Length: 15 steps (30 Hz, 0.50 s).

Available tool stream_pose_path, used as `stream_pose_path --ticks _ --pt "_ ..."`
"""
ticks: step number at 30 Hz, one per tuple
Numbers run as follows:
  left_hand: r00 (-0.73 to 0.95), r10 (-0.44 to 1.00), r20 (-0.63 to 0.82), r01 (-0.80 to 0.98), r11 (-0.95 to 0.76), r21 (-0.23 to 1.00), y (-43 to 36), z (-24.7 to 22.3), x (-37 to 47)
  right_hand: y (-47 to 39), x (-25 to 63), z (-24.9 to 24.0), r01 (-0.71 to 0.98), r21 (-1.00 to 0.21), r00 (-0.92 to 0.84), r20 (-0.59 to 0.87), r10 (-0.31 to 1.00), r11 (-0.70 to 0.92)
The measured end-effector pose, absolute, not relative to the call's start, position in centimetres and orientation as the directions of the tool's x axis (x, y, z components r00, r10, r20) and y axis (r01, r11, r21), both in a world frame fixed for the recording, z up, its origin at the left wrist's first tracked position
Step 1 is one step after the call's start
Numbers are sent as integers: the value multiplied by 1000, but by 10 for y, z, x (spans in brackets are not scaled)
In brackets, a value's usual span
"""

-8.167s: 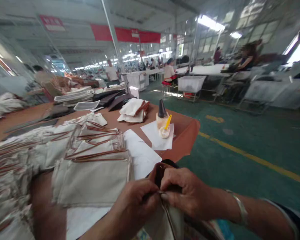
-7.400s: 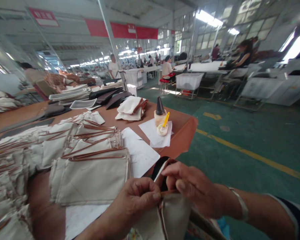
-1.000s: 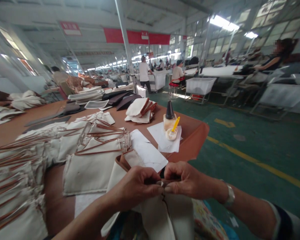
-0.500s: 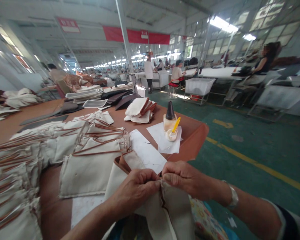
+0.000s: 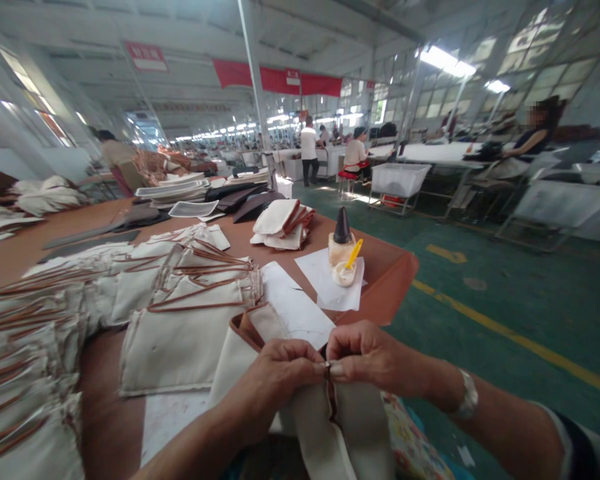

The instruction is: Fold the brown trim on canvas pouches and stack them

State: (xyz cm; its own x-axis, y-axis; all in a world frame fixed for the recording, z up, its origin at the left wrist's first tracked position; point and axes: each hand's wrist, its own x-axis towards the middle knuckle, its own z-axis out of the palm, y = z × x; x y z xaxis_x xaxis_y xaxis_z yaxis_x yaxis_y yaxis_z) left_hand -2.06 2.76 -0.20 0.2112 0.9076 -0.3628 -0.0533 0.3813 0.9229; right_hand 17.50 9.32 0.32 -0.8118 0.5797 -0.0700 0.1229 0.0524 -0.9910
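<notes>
Both hands pinch the top of a seam on a cream fabric piece (image 5: 356, 427) with a brown edge showing along its middle. My left hand (image 5: 275, 377) grips the seam from the left with thumb and fingertips. From the right, my right hand (image 5: 373, 360) pinches the same spot, its thumb close to the left one. The fabric hangs down toward my lap, its lower end cut off by the frame. Beside my left hand, a cream piece with a brown-lined opening (image 5: 247, 333) rests at the table edge; whether it joins the held piece is hidden.
Rows of cream pouches with brown trim (image 5: 180, 340) cover the left of the brown table (image 5: 390, 267). Ahead are a folded stack (image 5: 277, 223), white paper (image 5: 300, 300), a container with a black cone (image 5: 342, 230) and a yellow-handled tool (image 5: 354, 255). People work farther back.
My right thumb has shifted down and left, closer to the left thumb at the seam top. The brown edge between them shows a little more. The view has tilted slightly.
</notes>
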Motion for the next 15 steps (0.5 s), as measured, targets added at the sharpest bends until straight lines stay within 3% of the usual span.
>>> stream_pose_path --ticks 4,12,15 --pt "248 911 -330 -17 344 939 30 -3 -24 87 173 5 167 -979 -778 -56 625 119" --pt "213 954 -208 392 112 913 27 12 -21 76 173 -1 273 -857 -707 130 695 438" --pt "175 983 -63 555 -46 830 23 13 -15 72 171 -7 265 -815 -667 231 708 515"
